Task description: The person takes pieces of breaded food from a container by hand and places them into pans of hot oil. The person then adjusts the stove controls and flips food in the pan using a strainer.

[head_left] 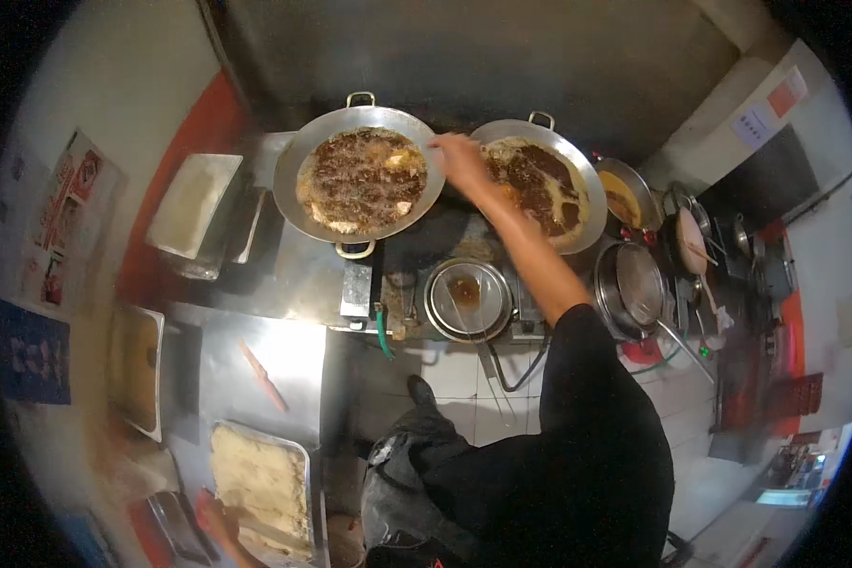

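Observation:
My right hand [461,159] reaches between two large woks, close to the right rim of the left wok [289,180]. Its fingers look drawn together; anything in them is hidden. Dark oil bubbles in that wok, with pale and golden pieces [336,222] frying in it. The right wok [592,204] holds foaming dark oil, partly behind my forearm. At the lower left, my left hand [220,523] is by the left side of a metal tray of pale flour [260,473]. It is blurred, with something red at its fingers.
A strainer over a pot [466,298] stands at the stove's front. Tongs [488,355] hang over its edge. A long brownish stick [263,376] lies on the steel counter. More metal trays [194,204] line the left wall; pans and a sieve [640,284] crowd the right.

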A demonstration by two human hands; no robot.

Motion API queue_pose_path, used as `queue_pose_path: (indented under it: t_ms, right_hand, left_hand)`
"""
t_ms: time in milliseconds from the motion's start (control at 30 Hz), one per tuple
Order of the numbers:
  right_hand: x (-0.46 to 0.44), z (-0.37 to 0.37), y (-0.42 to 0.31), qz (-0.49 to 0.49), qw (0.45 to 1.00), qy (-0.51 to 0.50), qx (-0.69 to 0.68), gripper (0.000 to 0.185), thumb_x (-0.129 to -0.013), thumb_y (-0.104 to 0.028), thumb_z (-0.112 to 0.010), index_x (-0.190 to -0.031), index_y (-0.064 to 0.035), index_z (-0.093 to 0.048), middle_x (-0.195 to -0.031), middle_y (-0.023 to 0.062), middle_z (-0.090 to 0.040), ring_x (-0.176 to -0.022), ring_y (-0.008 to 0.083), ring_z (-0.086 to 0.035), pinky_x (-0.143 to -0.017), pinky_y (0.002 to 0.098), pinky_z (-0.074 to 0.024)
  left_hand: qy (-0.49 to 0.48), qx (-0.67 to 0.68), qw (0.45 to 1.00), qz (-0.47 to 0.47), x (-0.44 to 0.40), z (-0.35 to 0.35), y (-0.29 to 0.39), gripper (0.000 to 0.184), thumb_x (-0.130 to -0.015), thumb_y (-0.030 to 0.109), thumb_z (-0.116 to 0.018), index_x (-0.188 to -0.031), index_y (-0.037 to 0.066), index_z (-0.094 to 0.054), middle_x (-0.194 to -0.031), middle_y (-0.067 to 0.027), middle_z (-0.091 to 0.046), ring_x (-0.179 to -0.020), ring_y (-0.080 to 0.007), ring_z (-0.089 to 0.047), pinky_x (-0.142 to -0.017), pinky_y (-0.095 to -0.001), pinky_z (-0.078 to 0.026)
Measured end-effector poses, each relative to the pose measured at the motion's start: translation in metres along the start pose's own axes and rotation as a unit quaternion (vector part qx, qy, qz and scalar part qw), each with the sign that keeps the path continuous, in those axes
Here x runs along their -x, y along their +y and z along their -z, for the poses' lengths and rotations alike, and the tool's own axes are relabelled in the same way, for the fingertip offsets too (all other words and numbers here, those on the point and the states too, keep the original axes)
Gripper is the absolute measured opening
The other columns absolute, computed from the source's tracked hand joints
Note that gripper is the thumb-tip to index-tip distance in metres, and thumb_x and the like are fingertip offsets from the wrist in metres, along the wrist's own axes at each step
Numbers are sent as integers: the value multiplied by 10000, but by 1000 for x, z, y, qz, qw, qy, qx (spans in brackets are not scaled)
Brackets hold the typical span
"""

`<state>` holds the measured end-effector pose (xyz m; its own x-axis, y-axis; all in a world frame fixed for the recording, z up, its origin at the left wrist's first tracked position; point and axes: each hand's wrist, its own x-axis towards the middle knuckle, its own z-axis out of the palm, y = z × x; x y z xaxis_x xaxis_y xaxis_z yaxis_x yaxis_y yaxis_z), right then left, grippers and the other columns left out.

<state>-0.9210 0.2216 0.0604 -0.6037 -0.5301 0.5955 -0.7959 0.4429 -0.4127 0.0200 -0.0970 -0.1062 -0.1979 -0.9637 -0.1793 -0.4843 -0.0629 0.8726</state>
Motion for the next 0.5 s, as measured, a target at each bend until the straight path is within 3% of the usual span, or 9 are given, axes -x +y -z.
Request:
queue_pose_path:
  t_ms: [67,100,133,167,200,233,300,333,500]
  right_hand:
    - [10,9,-109,-96,977,-161,-101,211,-847,-212,-649,-1003,-86,-713,-886,120,-709,-792,286,-679,-724,383,-524]
    - [25,-3,-145,-90,960,-177,-199,193,-872,-230,-619,-976,-98,-714,-835,110,-703,-760,248,-675,-703,381,-518]
    - [42,-70,-146,162,979,-100,-72,200,-890,-243,-591,-957,-102,-715,-769,108,-688,-719,215,-669,-673,383,-515]
    - [59,-43,-218,-37,944,-285,-160,195,-893,-230,-579,-965,-117,-720,-840,115,-702,-752,217,-674,-684,380,-518]
    - [95,-109,-234,120,945,-237,-191,207,-878,-230,-589,-963,-94,-719,-853,128,-706,-753,245,-676,-704,376,-526]
    - [120,-88,-305,-102,886,-322,-318,268,-813,-310,-663,-955,-88,-708,-852,118,-700,-769,310,-659,-718,454,-505]
    - [169,-101,-394,55,788,-532,-305,369,-828,-214,-655,-1136,-12,-634,-1050,197,-677,-929,233,-667,-798,370,-520]
    - [224,-129,-429,227,837,-379,-322,415,-831,-183,-687,-1198,-12,-598,-1121,211,-645,-1035,263,-630,-872,404,-502]
    - [298,-132,-588,366,720,-442,-390,510,-739,-228,-785,-1175,-23,-617,-1052,181,-664,-1014,328,-625,-847,444,-498]
  left_hand:
    - [7,214,972,93,10,0,29,277,-951,286,-623,-834,40,-575,-762,-19,-425,-625,-163,-529,-540,-323,-533]
    - [-24,-92,992,-88,10,9,27,218,-850,204,-665,-917,16,-577,-775,-48,-492,-677,-196,-544,-623,-343,-506]
    - [-49,-146,980,-124,13,12,28,225,-846,172,-664,-971,2,-584,-821,-73,-537,-728,-202,-565,-671,-340,-501]
    - [-69,-197,964,-163,16,15,28,248,-842,140,-663,-1025,-11,-591,-866,-99,-582,-779,-207,-585,-719,-337,-496]
    - [-86,-245,944,-203,23,14,39,283,-838,108,-662,-1079,-24,-597,-912,-124,-626,-830,-213,-606,-767,-334,-490]
    - [-72,-190,957,-205,35,10,54,329,-797,60,-646,-1105,-47,-604,-989,-134,-643,-849,-199,-618,-756,-317,-500]
    - [-43,-80,974,-206,56,7,84,446,-713,-37,-613,-1156,-92,-618,-1142,-156,-676,-885,-172,-641,-735,-285,-520]
    - [-41,-80,974,-207,62,10,99,446,-713,-37,-613,-1156,-92,-618,-1142,-156,-676,-885,-172,-641,-735,-285,-520]
    - [-109,-165,973,-116,95,30,148,446,-947,263,-515,-1217,-86,-579,-1289,-161,-580,-1178,-254,-556,-890,-383,-531]
